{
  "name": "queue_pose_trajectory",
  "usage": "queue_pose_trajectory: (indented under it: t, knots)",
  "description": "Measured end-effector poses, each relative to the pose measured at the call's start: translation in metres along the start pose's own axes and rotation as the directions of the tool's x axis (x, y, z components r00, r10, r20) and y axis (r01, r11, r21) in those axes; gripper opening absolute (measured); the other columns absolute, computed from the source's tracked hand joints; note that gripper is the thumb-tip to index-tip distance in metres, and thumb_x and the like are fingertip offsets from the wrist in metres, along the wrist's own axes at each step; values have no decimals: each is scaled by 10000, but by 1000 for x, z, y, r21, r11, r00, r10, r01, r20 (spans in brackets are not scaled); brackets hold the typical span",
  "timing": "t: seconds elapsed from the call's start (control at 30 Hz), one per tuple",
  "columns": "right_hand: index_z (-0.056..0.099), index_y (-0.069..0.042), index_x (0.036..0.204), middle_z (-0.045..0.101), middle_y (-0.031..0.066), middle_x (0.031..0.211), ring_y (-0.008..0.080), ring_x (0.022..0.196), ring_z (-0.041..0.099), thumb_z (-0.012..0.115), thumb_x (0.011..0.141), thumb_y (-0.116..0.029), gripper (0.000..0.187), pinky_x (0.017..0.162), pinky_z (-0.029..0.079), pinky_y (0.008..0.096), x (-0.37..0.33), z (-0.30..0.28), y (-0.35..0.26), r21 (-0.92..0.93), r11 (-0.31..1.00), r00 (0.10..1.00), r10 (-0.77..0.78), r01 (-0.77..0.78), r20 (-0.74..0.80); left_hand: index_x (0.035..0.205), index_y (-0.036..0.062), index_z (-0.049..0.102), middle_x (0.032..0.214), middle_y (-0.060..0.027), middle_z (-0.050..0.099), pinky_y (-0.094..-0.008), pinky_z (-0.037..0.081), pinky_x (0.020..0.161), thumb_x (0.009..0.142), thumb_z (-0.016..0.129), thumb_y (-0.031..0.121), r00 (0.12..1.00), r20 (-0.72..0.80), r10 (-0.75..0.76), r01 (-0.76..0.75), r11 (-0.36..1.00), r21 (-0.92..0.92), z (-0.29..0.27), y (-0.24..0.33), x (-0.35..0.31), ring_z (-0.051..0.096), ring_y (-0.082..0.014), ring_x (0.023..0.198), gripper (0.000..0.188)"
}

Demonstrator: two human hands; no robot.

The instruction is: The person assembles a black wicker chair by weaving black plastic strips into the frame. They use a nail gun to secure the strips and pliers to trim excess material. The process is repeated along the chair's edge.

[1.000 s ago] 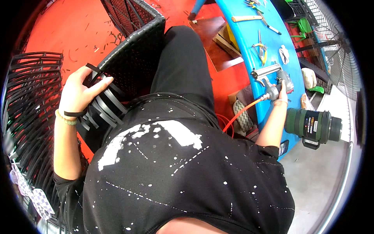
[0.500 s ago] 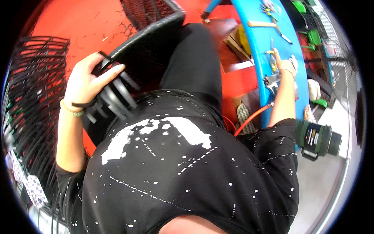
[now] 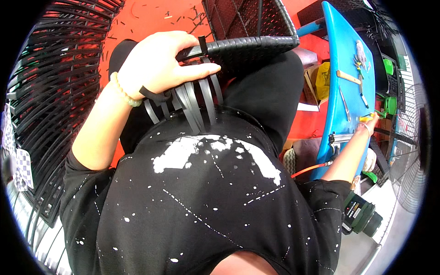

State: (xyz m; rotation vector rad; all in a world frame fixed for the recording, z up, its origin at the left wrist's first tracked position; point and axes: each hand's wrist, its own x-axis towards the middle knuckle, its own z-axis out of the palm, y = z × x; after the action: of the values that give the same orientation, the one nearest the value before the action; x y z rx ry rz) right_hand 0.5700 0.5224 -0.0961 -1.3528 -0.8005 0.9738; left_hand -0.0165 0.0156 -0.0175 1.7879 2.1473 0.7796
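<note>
My left hand [image 3: 167,62] is closed round the near rim of a black woven wicker piece [image 3: 250,43], thumb below and fingers over the top. Several dark grey flat strips [image 3: 188,103] hang in loops under that hand, in front of my shirt. A short black strip [image 3: 202,45] stands up at the rim beside my fingers. Out over the blue table at the right, my right hand [image 3: 369,125] is closed on a yellow-handled tool [image 3: 365,118]. The tool's working end is too small to make out, and part of its handle is hidden by the fingers.
On the blue table [image 3: 337,59] lie a wooden-handled hammer [image 3: 348,77], a long thin metal tool [image 3: 344,103] and an air tool with an orange hose [image 3: 311,169]. Black curved wicker frames [image 3: 68,91] stack at the left. Black scraps litter the red floor [image 3: 151,18]. A fan [image 3: 408,151] stands far right.
The view has shifted, and the wicker piece and table appear farther right. My left hand has come onto the wicker rim. My right hand has closed on the yellow-handled tool.
</note>
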Motion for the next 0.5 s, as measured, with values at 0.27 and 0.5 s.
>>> queue_pose_trajectory:
  t: [0.27, 0.5]
  knots:
    - [231, 35, 1504, 281, 275, 1545, 423, 1439, 275, 651, 911, -269, 788, 1176, 220, 589, -263, 146, -52, 292, 900, 586, -51, -324, 808, 794, -2, 645, 691, -90, 585, -320, 476, 591, 775, 793, 445, 1000, -4, -16, 16, 1000, -21, -1, -3, -2, 591, -222, 605, 472]
    - [498, -81, 1410, 561, 136, 1339, 317, 1230, 537, 861, 676, -174, 824, 1056, 414, 402, -414, 221, -58, 373, 119, -307, -374, 920, 875, 826, -5, 655, 712, -108, 597, -333, 488, 617, 779, 779, 465, 1000, -1, -21, 21, 999, -29, -1, -4, -4, 603, -258, 639, 488]
